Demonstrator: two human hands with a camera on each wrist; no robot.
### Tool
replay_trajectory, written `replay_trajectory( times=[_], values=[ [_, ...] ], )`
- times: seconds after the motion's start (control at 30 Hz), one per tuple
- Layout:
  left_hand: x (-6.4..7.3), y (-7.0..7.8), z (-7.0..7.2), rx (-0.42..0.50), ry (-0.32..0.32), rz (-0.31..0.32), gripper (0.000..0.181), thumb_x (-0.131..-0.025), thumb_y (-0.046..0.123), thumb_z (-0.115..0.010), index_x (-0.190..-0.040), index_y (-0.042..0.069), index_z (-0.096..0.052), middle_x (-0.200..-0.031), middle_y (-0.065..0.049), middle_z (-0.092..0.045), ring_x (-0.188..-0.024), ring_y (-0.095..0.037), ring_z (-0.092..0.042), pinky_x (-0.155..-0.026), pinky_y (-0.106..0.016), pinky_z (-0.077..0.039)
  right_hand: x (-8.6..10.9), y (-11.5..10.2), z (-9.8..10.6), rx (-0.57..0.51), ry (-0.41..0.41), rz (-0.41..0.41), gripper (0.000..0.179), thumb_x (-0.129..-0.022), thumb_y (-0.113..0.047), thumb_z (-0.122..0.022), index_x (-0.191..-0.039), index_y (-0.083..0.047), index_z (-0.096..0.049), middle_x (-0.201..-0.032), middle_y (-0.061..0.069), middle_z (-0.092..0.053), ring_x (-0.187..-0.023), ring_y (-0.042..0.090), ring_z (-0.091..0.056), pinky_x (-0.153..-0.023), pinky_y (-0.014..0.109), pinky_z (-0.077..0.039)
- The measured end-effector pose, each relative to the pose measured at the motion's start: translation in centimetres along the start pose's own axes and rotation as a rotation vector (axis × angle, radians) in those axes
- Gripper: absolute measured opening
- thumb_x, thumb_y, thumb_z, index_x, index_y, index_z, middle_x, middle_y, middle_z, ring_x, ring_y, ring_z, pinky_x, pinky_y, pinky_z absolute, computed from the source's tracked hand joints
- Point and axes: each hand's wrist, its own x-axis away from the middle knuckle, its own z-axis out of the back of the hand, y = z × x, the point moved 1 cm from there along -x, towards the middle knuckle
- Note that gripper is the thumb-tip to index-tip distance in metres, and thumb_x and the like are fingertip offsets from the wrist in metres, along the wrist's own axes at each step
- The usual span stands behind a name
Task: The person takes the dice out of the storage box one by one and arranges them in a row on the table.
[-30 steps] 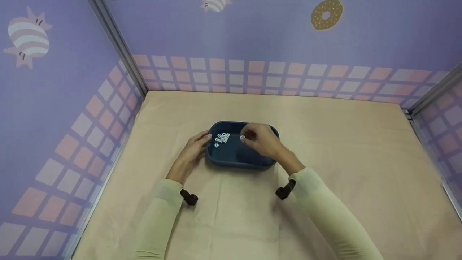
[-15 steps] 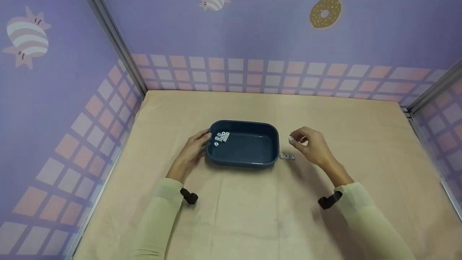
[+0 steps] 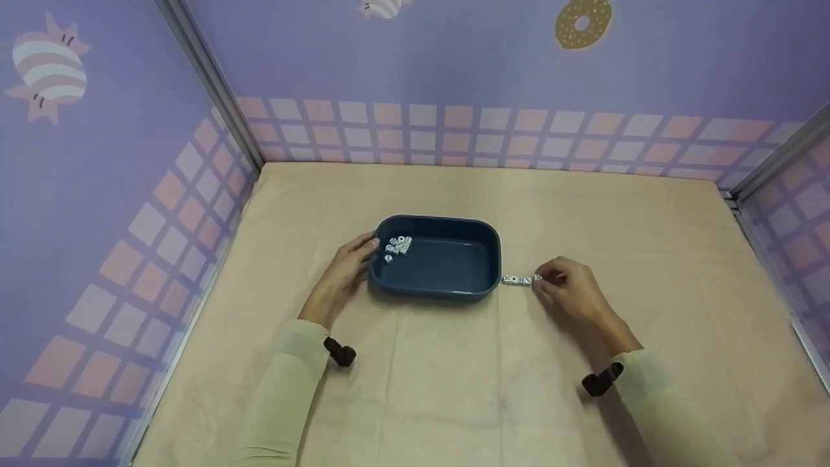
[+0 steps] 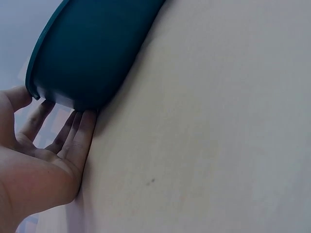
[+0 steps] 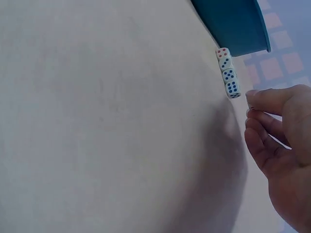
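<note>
A dark blue rectangular tray [image 3: 441, 291] sits on the cloth, with several white dice [image 3: 399, 245] clustered inside at its left end. My left hand [image 3: 343, 269] rests against the tray's left end, thumb at the rim; in the left wrist view its extended fingers [image 4: 80, 133] touch the outer wall. Right of the tray, several dice stand in a straight row [image 3: 517, 280], pips showing on the dice row [image 5: 228, 73] in the right wrist view. Between thumb and fingertips my right hand [image 3: 570, 285] pinches another die [image 3: 538, 277], just off the row's right end and mostly hidden in the right wrist view.
A beige cloth [image 3: 447, 376] covers the table. Purple panels [image 3: 454, 65] with pink and white squares stand along the back and sides, joined by grey metal posts [image 3: 214, 84]. Each wrist wears a dark camera mount [image 3: 340, 352].
My right hand has carried a die out of the tray to the right, then down to the right end of the row. The left hand and tray stay nearly still.
</note>
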Motion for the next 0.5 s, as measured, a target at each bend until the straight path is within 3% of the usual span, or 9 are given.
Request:
replay_trajectory(
  times=[0.27,0.5],
  values=[
    [0.2,-0.1,0.0,-0.012,-0.015,-0.004,0.055,-0.109,0.037,-0.062,-0.158,0.016,-0.05,-0.152,-0.012,-0.057,-0.135,-0.029,-0.06,-0.106,-0.04,-0.054,0.3,0.9,-0.7,-0.014,-0.011,-0.03,0.015,-0.093,0.0,-0.08,-0.107,-0.004,-0.077,-0.101,0.008,-0.069,-0.088,0.021,-0.063,-0.074,0.022,-0.051],
    [0.3,0.1,0.2,-0.015,-0.011,0.002,0.057,-0.108,0.038,-0.064,-0.158,0.017,-0.05,-0.155,-0.009,-0.054,-0.136,-0.028,-0.06,-0.11,-0.042,-0.05,0.0,1.1,-0.9,-0.045,-0.027,-0.029,0.015,-0.094,0.0,-0.079,-0.109,-0.004,-0.077,-0.102,0.009,-0.066,-0.086,0.022,-0.059,-0.072,0.023,-0.048]
  ],
)
